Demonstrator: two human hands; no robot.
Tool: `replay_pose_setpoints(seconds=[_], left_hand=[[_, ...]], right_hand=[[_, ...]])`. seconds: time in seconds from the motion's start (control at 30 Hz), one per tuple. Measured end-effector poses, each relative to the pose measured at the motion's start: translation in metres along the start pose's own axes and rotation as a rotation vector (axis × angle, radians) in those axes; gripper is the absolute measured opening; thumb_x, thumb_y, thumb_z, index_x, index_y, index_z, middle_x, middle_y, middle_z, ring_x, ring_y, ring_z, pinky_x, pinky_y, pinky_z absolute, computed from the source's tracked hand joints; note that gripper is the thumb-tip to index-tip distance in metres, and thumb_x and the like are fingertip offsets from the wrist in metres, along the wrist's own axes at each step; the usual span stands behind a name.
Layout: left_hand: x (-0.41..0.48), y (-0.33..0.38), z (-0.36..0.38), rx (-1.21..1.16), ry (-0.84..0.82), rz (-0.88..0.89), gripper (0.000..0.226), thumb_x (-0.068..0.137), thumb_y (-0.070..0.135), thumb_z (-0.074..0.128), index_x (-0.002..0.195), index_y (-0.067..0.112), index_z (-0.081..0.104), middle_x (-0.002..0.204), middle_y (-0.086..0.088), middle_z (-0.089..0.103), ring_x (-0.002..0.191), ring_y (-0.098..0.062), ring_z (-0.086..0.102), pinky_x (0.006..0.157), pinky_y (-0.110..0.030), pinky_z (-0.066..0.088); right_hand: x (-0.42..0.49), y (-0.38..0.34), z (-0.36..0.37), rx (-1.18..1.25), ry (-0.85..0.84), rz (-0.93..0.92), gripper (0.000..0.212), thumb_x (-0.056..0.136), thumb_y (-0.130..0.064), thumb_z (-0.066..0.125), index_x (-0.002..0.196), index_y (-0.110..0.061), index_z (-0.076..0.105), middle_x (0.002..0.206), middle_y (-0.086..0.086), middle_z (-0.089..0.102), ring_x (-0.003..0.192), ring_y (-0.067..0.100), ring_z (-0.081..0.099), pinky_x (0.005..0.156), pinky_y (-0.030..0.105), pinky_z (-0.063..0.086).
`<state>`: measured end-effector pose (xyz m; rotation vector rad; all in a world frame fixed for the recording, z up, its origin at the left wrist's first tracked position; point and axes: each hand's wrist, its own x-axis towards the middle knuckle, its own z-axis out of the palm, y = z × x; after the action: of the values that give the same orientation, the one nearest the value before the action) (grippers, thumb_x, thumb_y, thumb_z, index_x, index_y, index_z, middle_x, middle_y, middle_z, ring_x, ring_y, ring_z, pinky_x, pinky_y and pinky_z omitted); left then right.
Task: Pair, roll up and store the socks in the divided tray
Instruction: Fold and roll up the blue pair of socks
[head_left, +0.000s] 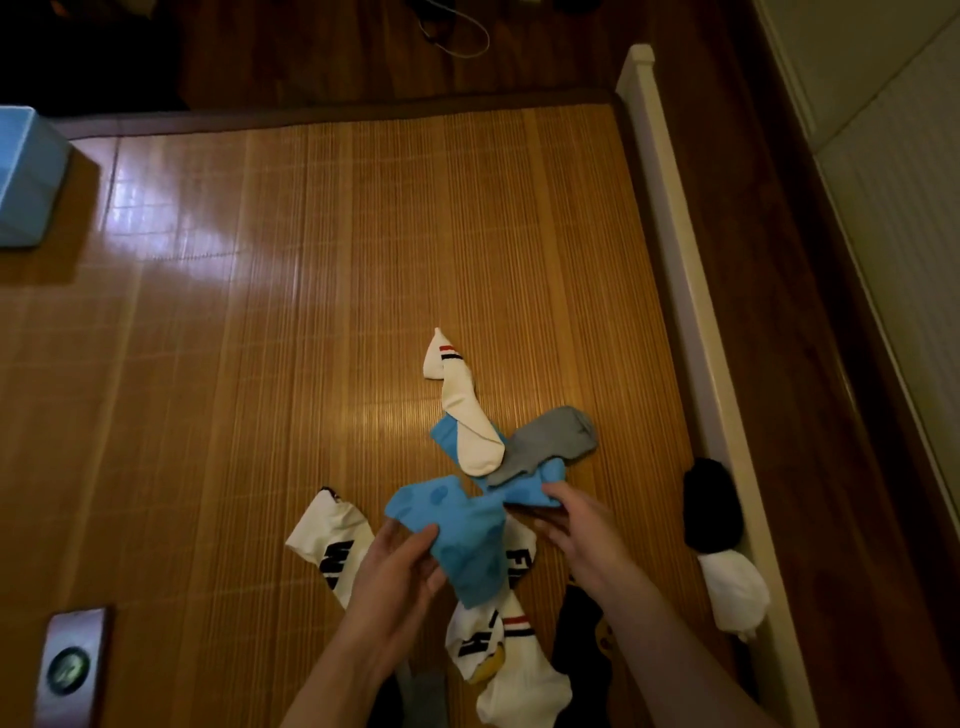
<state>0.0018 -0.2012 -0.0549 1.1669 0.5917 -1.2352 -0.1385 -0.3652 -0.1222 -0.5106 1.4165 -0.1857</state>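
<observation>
My left hand (397, 566) pinches a light blue spotted sock (457, 525) lifted over the bamboo mat (260, 364). My right hand (576, 525) grips the end of a second blue sock (530, 486) that lies under a grey sock (550, 441) and a white sock with red and black stripes (462, 410). White socks with black lettering (332, 540) lie beneath my hands, one more (483, 639) nearer me beside a black sock (576, 644). A light blue box (26, 176), possibly the tray, sits at the far left.
A black sock (709, 501) and a white sock (732, 587) rest against the white bed rail (675, 234) on the right. A phone (72, 670) lies at the lower left. Dark wooden floor (311, 52) with a cable lies beyond the mat.
</observation>
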Motion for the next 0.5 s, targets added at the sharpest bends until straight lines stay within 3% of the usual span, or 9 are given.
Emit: replay_pose_setpoints(seconds=[0.07, 0.1, 0.17, 0.23, 0.33, 0.4, 0.5], left_hand=[[-0.004, 0.002, 0.0, 0.051, 0.035, 0.055, 0.09, 0.09, -0.005, 0.061, 0.159, 0.036, 0.021, 0.112, -0.016, 0.071, 0.1, -0.033, 0.076, 0.077, -0.049, 0.065], [-0.01, 0.005, 0.003, 0.115, 0.036, 0.066, 0.088, 0.094, -0.006, 0.057, 0.159, 0.04, 0.02, 0.115, -0.014, 0.066, 0.1, -0.033, 0.076, 0.077, -0.049, 0.065], [-0.024, 0.011, 0.014, 0.248, 0.011, 0.043, 0.053, 0.098, 0.0, 0.053, 0.145, 0.025, 0.053, 0.125, -0.019, 0.064, 0.103, -0.034, 0.074, 0.075, -0.044, 0.064], [-0.044, 0.016, 0.03, 0.314, -0.034, -0.063, 0.03, 0.095, 0.015, 0.058, 0.12, 0.009, 0.074, 0.125, -0.023, 0.069, 0.106, -0.035, 0.073, 0.086, -0.046, 0.062], [-0.081, 0.026, 0.062, 0.232, -0.148, -0.193, 0.059, 0.095, 0.048, 0.054, 0.127, 0.0, 0.068, 0.128, -0.024, 0.069, 0.122, -0.039, 0.063, 0.114, -0.05, 0.041], [-0.104, 0.036, 0.082, 0.108, -0.187, -0.163, 0.073, 0.093, 0.059, 0.05, 0.129, -0.002, 0.068, 0.125, -0.023, 0.069, 0.116, -0.037, 0.064, 0.109, -0.048, 0.041], [-0.14, 0.063, 0.112, -0.05, -0.229, -0.045, 0.064, 0.094, 0.048, 0.054, 0.135, -0.001, 0.061, 0.115, -0.022, 0.072, 0.103, -0.032, 0.066, 0.092, -0.045, 0.05]], right_hand=[[-0.03, -0.02, 0.008, 0.192, -0.104, -0.025, 0.022, 0.088, -0.01, 0.068, 0.11, -0.007, 0.071, 0.108, 0.013, 0.076, 0.097, 0.022, 0.073, 0.077, 0.032, 0.059], [-0.047, -0.03, 0.011, 0.251, -0.158, -0.041, 0.028, 0.085, -0.01, 0.068, 0.112, -0.007, 0.07, 0.111, 0.013, 0.076, 0.1, 0.024, 0.073, 0.082, 0.035, 0.059], [-0.083, -0.048, 0.015, 0.364, -0.29, -0.028, 0.041, 0.079, -0.011, 0.067, 0.121, -0.007, 0.066, 0.118, 0.018, 0.073, 0.106, 0.03, 0.072, 0.09, 0.043, 0.057], [-0.117, -0.066, 0.018, 0.439, -0.417, 0.011, 0.047, 0.081, -0.012, 0.061, 0.127, -0.003, 0.061, 0.125, 0.024, 0.068, 0.112, 0.037, 0.069, 0.094, 0.049, 0.055], [-0.163, -0.091, 0.021, 0.445, -0.53, 0.014, 0.048, 0.08, -0.015, 0.056, 0.123, 0.005, 0.062, 0.125, 0.029, 0.066, 0.109, 0.04, 0.069, 0.089, 0.051, 0.056], [-0.193, -0.105, 0.022, 0.436, -0.581, -0.003, 0.046, 0.079, -0.015, 0.054, 0.117, 0.006, 0.066, 0.121, 0.029, 0.067, 0.104, 0.039, 0.071, 0.084, 0.051, 0.059], [-0.235, -0.124, 0.019, 0.371, -0.588, -0.039, 0.048, 0.079, -0.013, 0.057, 0.124, 0.003, 0.062, 0.118, 0.027, 0.069, 0.1, 0.037, 0.072, 0.084, 0.049, 0.058]])
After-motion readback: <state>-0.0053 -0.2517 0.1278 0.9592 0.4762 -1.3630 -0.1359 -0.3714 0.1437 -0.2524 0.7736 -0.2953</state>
